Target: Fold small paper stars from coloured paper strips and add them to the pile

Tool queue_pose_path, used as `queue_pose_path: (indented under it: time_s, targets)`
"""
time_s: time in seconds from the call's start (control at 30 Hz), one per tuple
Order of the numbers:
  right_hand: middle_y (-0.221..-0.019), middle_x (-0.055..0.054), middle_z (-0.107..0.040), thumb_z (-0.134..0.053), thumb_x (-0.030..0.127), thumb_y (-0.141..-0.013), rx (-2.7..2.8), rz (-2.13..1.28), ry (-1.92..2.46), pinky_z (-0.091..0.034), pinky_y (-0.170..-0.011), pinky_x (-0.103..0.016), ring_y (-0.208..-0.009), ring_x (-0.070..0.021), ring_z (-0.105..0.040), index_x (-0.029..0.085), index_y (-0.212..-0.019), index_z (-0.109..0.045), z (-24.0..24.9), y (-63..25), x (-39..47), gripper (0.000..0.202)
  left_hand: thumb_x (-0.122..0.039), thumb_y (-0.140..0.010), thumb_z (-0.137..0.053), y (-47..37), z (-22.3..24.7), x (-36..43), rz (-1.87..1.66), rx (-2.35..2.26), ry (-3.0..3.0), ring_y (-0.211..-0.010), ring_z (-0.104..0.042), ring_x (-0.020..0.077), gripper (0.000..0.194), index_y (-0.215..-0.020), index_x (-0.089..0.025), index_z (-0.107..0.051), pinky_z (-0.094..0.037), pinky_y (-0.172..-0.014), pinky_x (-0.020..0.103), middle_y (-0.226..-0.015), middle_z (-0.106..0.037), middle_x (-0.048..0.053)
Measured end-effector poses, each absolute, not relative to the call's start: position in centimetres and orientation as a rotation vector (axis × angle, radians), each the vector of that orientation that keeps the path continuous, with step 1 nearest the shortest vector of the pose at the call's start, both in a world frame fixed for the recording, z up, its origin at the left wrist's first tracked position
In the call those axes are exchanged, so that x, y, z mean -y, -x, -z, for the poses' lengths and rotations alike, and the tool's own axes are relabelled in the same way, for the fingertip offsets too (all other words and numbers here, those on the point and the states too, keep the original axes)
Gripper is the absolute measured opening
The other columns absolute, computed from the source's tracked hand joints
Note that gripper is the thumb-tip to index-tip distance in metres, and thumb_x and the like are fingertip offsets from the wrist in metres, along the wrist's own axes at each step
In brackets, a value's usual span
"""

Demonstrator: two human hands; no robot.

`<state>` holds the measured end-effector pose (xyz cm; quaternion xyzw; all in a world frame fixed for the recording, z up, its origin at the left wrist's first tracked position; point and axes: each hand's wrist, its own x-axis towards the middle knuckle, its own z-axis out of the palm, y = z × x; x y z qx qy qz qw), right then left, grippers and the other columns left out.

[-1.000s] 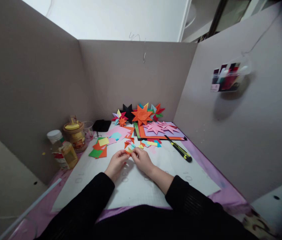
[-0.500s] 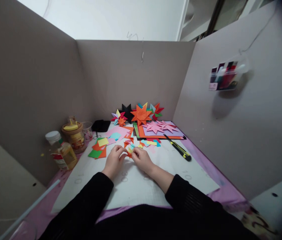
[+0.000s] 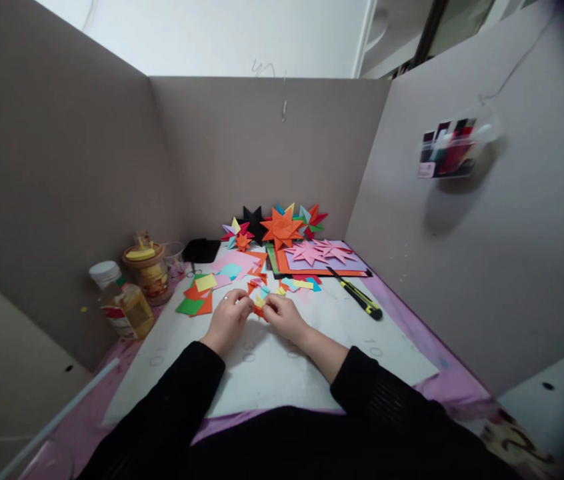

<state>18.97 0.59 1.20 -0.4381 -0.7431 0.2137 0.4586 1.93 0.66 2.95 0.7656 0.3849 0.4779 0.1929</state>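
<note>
A small piece of folded orange and yellow paper [image 3: 260, 311] sits between my two hands, low over the white board [image 3: 272, 387]. My left hand [image 3: 229, 321] pinches its left side, with thumb and fingers drawn together and a ring showing. On its right side, my right hand [image 3: 285, 316] grips it with curled fingers. Most of the paper's folds are hidden by my fingertips. Just beyond lie small folded scraps in orange and light blue [image 3: 263, 291]. Left of my left hand, cut paper squares in green [image 3: 190, 307], orange and yellow [image 3: 206, 282] overlap.
A black and yellow utility knife [image 3: 357, 294] lies on the right. Paper stars [image 3: 282, 228] lean at the back; pink stars [image 3: 307, 252] rest on stacked sheets. At left stand a bottle [image 3: 127, 310], a lidded jar [image 3: 152, 275] and a clear cup [image 3: 175, 257]. Grey panels [image 3: 262, 147] surround the table.
My left hand has turned slightly, and its ring now shows. More of the orange and yellow paper is visible between my fingers. The rest of the table looks the same.
</note>
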Motion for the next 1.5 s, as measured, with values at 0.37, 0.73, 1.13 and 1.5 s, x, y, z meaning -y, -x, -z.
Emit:
queue_pose_path:
  time_s: [0.37,0.73,1.13,1.5]
  targets:
    - [-0.058,0.004,-0.047,-0.044,0.014,-0.074,1.805,-0.633,1.078,-0.033,-0.054,-0.021,-0.057,-0.0105,-0.045,0.018,-0.061,-0.047,-1.3,-19.2,-0.7,0.013,-0.018,-0.076,-0.058,-1.7,-2.6,-0.8,-1.287,-1.024,-2.067,-0.08,-0.057,0.0201,0.012,-0.082,-0.024,-0.066,-0.042,-0.079,0.031,-0.082,-0.065,0.006]
    - [-0.061,0.003,-0.049,-0.047,0.015,-0.076,1.887,-0.527,1.045,-0.034,-0.057,-0.021,-0.059,-0.0103,-0.047,0.017,-0.064,-0.05,-1.4,-19.4,-0.7,0.013,-0.026,-0.082,-0.052,-1.5,-2.4,-1.0,-1.251,-1.127,-2.151,-0.071,-0.056,0.0143,0.012,-0.082,-0.017,-0.06,-0.042,-0.062,0.023,-0.08,-0.064,0.003]
    - [-0.063,0.002,-0.052,-0.048,0.015,-0.078,1.924,-0.492,1.01,-0.036,-0.058,-0.021,-0.06,-0.0107,-0.048,0.017,-0.066,-0.052,-1.2,-19.3,-0.6,0.013,-0.025,-0.081,-0.054,-1.6,-2.1,-1.1,-1.211,-1.134,-2.166,-0.072,-0.056,0.0131,0.008,-0.084,-0.018,-0.056,-0.044,-0.061,0.023,-0.078,-0.06,0.002]
    - [-0.064,0.002,-0.053,-0.048,0.014,-0.078,1.951,-0.484,0.988,-0.036,-0.06,-0.022,-0.061,-0.0108,-0.048,0.018,-0.066,-0.052,-1.1,-19.3,-0.6,0.013,-0.015,-0.076,-0.053,-1.8,-1.9,-1.1,-1.222,-1.077,-2.158,-0.071,-0.053,0.0118,0.003,-0.078,-0.018,-0.053,-0.043,-0.064,0.023,-0.076,-0.057,0.0]
